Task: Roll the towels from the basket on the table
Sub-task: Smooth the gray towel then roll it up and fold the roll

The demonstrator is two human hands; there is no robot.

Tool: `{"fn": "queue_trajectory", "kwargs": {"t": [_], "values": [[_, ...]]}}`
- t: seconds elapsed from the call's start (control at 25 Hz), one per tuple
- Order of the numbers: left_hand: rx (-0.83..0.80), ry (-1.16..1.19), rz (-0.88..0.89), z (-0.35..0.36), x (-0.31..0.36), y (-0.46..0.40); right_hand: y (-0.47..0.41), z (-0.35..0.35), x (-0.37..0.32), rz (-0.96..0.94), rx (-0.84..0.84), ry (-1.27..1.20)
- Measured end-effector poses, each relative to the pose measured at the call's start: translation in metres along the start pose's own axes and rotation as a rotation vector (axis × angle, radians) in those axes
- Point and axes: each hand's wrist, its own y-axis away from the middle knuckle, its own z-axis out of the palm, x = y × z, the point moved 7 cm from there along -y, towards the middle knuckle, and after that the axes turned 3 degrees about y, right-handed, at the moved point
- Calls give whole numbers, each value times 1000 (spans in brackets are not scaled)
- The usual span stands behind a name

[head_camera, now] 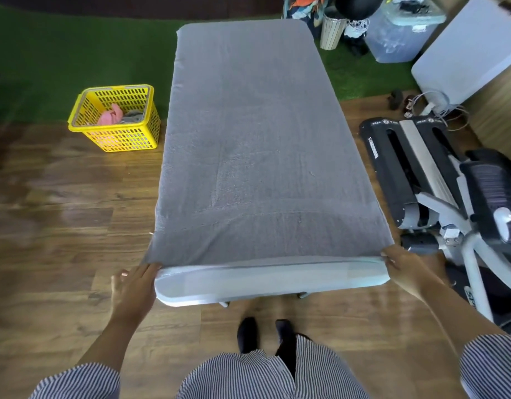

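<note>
grey towel spread flat, fingers at near corners

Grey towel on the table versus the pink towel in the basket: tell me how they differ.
The grey towel is spread flat over nearly the whole table; the pink towel lies crumpled in the yellow basket on the floor. The grey towel's near corners are at the left hand and right hand; nothing touches the pink towel. The grey towel shows far larger. Neither is rolled yet.
</note>
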Motion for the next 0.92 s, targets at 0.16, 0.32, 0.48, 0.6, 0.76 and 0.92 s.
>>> {"fn": "queue_trajectory", "kwargs": {"t": [0.16, 0.32, 0.48, 0.6, 0.76, 0.92], "values": [[16, 16, -106, 3, -10, -18, -17, -8, 3, -8, 104, -26], [103, 62, -183, -2, 2, -20, -29, -8, -8, -52, 151, -87], [143, 31, -205, -6, 18, -22, -29, 0, -11, -131, 200, -58], [173, 103, -8, -6, 45, -21, -23, 4, -10, -189, 241, -53], [120, 151, 102, -1, 51, -14, -15, 12, -1, -178, 223, -33], [119, 136, 119, -1, 48, -15, -17, 13, -1, -190, 208, 10]]}}
